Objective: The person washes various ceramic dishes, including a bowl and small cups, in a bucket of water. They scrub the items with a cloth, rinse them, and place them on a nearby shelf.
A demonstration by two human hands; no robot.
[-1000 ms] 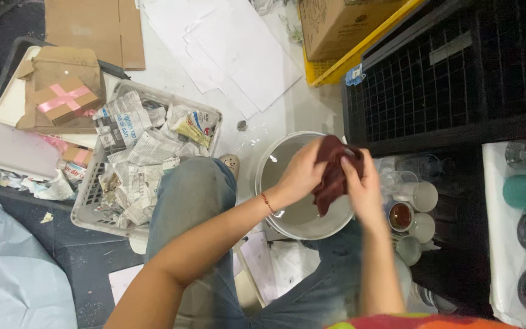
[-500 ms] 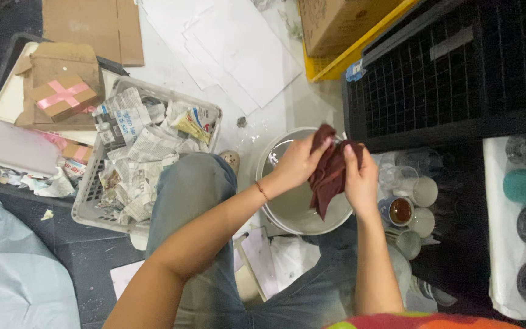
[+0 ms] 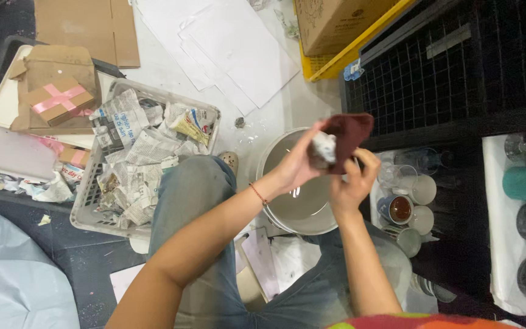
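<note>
Over the basin (image 3: 302, 207): both hands worked a glass (image 3: 324, 148) inside a maroon cloth (image 3: 348, 131).
Left hand (image 3: 296, 164): fingers clamped on glass.
Right hand (image 3: 351, 183): fingers closed on cloth.
Advice: firm grip, low over basin, was safest.

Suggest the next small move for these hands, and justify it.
Probably turn the glass a little inside the maroon cloth: the left hand grips it, the right hand supports below, above the white basin.

Floor (image 3: 287, 106) with paper sheets (image 3: 238, 49), basket (image 3: 101, 213), basin (image 3: 302, 207).
</note>
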